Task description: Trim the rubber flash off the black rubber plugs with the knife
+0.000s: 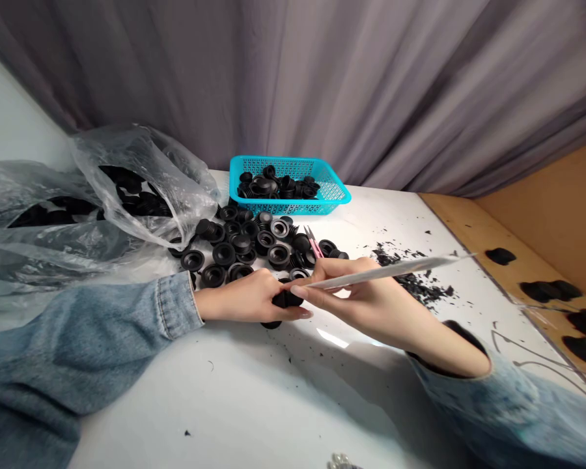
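Near the middle of the table, my left hand point(249, 293) is closed around a small black ribbed plug point(288, 299), which looks like rubber. My right hand point(366, 296) pinches a long, flat, pale grey tool point(385, 270) that tapers to a thin end at upper right; its exact kind is unclear. The tool's near end meets the plug, where fingers partly hide the contact. Just beyond my hands lies a heap of black plugs point(241, 244), some showing their hollow undersides. Pink-handled snips point(313, 242) rest among them, points away. Another black plug point(272, 324) sits beneath my left hand.
A turquoise mesh basket point(339, 195) with several black plugs stands at the back. Clear plastic bags point(141, 156) holding black pieces spread over the left. Black scraps point(422, 283) lie to the right. More black pieces point(501, 256) lie on a brown surface point(449, 218) at far right.
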`<state>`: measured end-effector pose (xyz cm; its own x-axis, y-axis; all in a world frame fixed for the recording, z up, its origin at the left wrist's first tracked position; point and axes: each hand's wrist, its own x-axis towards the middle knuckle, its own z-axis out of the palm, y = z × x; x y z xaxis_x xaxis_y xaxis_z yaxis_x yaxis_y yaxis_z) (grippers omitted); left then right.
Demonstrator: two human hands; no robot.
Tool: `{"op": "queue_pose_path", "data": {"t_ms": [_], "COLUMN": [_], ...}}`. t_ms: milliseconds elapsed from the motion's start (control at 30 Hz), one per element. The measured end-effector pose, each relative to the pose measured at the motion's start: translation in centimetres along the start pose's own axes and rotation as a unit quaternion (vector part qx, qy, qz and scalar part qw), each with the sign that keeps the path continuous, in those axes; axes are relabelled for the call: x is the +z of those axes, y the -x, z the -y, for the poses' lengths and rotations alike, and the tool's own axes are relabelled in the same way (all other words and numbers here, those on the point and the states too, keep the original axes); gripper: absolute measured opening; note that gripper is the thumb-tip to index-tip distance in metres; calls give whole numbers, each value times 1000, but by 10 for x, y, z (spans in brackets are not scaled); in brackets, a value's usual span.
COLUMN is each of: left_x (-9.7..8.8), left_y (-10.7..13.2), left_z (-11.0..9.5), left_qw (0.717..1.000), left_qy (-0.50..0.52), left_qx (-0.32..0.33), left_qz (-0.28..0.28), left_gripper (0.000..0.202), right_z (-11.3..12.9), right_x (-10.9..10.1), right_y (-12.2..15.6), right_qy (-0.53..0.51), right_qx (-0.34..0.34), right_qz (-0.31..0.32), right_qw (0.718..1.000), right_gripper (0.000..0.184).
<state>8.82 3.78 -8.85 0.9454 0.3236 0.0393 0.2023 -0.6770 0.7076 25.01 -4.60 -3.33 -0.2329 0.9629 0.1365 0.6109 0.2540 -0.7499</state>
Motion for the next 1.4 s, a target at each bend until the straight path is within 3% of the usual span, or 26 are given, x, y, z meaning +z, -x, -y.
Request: {"op": "queue_pose_path", "data": {"t_ms": [600,767,867,1033,1100,1233,1400], "left_x": [3,2,0,-4,-6,-11,-17], "left_y": [-1,0,2,5,5,7,9], "left_z": [2,2,1,-1,-1,-3,-2], "left_qw": [999,1000,999,997,998,997,996], "left_qy": [10,12,54,74,66,64,87], "left_qx": [32,15,7,0,3,-17,-9], "left_qz": [-6,0,1,-9,-24,-29,-23], "left_gripper": [37,38,36,41,40,35,30], "right_z": [-3,0,-2,-34,-54,-86,-86], "right_x": [-3,1,-1,-8,-8,-3,7], "right_y": [0,1,1,2,5,4,-16], "right_qy": [-6,11,-11,23,80,206,283], "right_qx": [7,-17,-2,9,22,36,55], "right_qz": [23,-4,-55,-201,-248,-214,-187], "right_qw": [1000,1000,998,979,965,954,939], "right_gripper": [29,30,27,22,30,45,40]}}
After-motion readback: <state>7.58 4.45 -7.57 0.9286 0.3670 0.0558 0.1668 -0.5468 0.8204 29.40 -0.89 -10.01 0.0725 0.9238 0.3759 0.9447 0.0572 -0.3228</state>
